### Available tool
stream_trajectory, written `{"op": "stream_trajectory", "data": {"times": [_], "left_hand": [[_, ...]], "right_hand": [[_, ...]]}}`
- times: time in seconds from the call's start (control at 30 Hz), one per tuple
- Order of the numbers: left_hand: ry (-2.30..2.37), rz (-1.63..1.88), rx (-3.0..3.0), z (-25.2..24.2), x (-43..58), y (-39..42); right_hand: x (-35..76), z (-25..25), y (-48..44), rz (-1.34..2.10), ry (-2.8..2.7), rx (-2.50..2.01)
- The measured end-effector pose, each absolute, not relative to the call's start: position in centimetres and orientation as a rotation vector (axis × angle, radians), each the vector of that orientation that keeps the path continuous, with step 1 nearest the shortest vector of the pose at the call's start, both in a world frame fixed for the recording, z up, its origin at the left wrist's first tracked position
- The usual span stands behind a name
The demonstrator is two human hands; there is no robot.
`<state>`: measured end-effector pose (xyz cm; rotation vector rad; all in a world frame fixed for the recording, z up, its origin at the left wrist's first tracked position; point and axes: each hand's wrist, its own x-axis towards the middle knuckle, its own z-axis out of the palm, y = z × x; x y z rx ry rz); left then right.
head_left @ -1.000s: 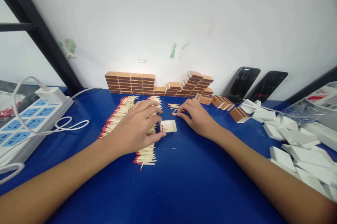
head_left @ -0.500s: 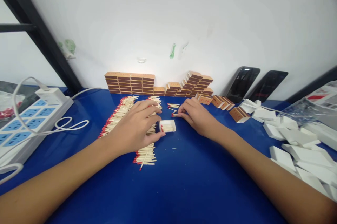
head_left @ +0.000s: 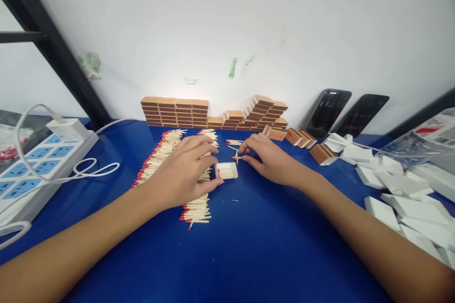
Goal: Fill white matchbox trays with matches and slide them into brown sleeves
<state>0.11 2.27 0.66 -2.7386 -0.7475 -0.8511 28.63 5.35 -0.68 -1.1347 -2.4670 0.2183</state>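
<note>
Head view: on the blue desk, my left hand holds the tray between thumb and fingers; my right hand is at loose matches just beyond, possibly pinching one, I can't tell. I'd brace lightly, pick gently. Count: two hands, two match heaps, one tray.

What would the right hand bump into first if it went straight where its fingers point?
Most likely the loose red-tipped matches right by its fingertips. The right hand might even be touching one: the gap is too tiny to tell.
</note>
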Motion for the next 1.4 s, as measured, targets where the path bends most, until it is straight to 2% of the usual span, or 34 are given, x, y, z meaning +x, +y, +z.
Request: {"op": "stream_trajectory", "data": {"times": [0.93,1.4], "left_hand": [[-0.755,-0.837,-2.740,0.7,0.1,2.3],[-0.762,-0.835,-2.743,0.7,0.1,2.3]], "right_hand": [[28.8,-0.7,5.4,0.270,-2.492,-1.187],[28.4,-1.0,5.1,0.131,-2.544,-1.217]]}}
